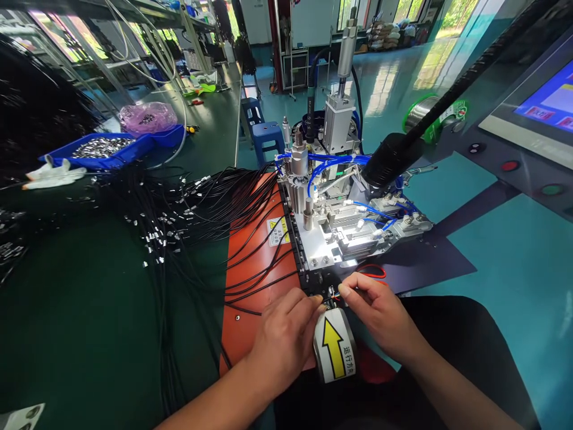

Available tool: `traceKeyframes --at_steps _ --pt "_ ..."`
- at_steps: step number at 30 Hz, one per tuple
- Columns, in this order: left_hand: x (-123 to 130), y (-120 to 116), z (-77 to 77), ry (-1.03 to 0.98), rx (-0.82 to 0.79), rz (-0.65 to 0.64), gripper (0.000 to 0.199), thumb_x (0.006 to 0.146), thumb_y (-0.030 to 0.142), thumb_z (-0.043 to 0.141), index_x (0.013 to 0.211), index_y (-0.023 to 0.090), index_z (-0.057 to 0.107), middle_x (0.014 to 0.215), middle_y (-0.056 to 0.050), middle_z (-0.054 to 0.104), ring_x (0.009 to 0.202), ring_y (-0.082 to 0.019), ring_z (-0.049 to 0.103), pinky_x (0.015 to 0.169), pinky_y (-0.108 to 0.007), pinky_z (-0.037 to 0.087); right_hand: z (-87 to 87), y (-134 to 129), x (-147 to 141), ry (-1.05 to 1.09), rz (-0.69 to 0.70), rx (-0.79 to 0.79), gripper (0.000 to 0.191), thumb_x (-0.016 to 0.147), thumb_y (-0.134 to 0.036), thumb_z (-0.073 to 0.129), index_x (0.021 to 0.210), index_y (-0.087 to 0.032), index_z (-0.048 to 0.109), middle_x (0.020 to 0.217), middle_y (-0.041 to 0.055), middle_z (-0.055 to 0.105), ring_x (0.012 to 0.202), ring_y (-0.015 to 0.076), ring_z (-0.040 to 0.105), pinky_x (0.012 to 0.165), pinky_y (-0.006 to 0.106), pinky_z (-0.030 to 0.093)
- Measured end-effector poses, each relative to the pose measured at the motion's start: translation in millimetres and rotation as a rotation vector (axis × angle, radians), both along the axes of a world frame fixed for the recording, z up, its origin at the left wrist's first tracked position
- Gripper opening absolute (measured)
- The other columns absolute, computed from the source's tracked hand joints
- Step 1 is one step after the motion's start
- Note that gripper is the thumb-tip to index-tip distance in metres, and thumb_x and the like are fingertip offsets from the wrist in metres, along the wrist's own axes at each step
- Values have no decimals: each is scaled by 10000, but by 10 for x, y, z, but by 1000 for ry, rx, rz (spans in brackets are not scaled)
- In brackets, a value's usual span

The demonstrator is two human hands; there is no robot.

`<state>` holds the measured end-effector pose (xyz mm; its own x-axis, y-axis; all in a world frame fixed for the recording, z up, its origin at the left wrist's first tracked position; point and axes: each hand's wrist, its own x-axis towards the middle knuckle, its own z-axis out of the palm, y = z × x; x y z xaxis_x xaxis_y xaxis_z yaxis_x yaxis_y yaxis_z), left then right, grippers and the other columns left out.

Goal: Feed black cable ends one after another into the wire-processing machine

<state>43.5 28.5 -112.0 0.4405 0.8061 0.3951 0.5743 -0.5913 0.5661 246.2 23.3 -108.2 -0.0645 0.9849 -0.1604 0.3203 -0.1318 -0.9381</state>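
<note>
Near the front of the metal machine (353,233), my left hand (286,328) is closed in a pinch on a black cable whose thin coloured wires (335,295) point to the right. My right hand (373,307) also has its fingers pressed together, at the far side of those wires; the tips of the wires are too small to make out. Just below both hands is a metal cylinder with a white label and a yellow arrow (333,349). Several black cables lie across the orange plate (259,257) to my left.
Many black cables with silvery ends (156,236) spread over the dark green table (102,298). A blue tray (147,143) of small metal parts and a white glove (56,173) lie behind. Solder spool (430,116), black hose (394,158) and control panel (532,143) stand at right.
</note>
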Motion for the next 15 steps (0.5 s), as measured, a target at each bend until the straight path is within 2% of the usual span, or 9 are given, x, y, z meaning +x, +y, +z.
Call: traceKeyframes --at_steps 5,10,15 --pt "-3 -8 5 -14 -8 3 114 960 161 558 983 157 670 728 -13 519 645 -131 506 586 -251 388 -9 7 -6 62 -2 -19 305 985 -454 513 824 -207 594 715 -36 490 653 128 439 592 251 374" --pt "0 -7 16 -20 -24 0 125 959 158 557 995 160 677 732 -18 534 648 -132 525 582 -240 409 8 4 -8 66 24 -10 300 992 -445 496 856 -204 611 792 -4 574 736 158 512 662 268 426" --pt "7 8 2 -41 -6 12 147 951 151 572 1052 161 678 747 -26 565 667 -141 547 596 -241 443 -4 21 -25 56 15 -3 291 993 -418 488 839 -200 605 788 6 582 744 170 531 667 269 447"
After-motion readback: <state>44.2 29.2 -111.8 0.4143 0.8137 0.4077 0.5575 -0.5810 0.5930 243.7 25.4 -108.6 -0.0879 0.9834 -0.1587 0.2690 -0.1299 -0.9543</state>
